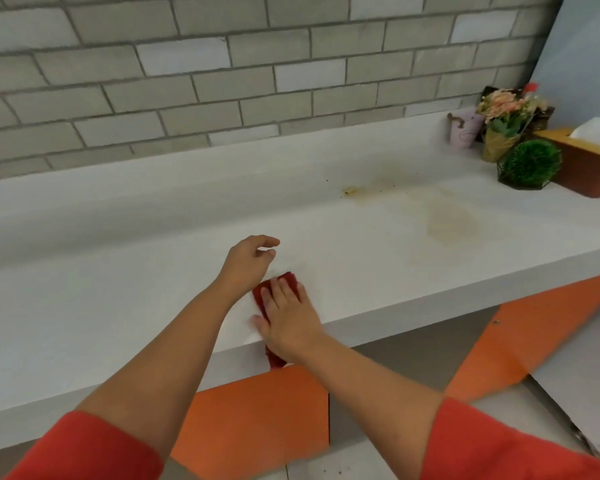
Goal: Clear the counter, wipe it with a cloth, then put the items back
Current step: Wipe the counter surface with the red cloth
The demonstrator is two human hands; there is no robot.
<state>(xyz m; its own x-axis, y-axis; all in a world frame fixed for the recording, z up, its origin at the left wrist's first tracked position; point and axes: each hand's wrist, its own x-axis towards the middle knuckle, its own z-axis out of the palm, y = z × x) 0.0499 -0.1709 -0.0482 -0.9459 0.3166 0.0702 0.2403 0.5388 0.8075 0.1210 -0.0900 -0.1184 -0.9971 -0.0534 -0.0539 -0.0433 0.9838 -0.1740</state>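
Note:
A red cloth (290,279) lies on the white counter (118,299) near its front edge, with one end hanging over the edge. My right hand (288,323) presses flat on the cloth, fingers spread. My left hand (248,265) hovers just behind it, fingers loosely curled and holding nothing. A yellowish stain (451,220) and brown specks (350,191) mark the counter to the right. At the far right end stand a lilac cup (465,131), a flower bouquet (506,123), a round green plant (529,164) and a wooden tissue box (589,157).
A grey brick-tile wall (222,81) rises behind the counter. Orange panels (257,427) sit below the counter's front edge, above a grey floor.

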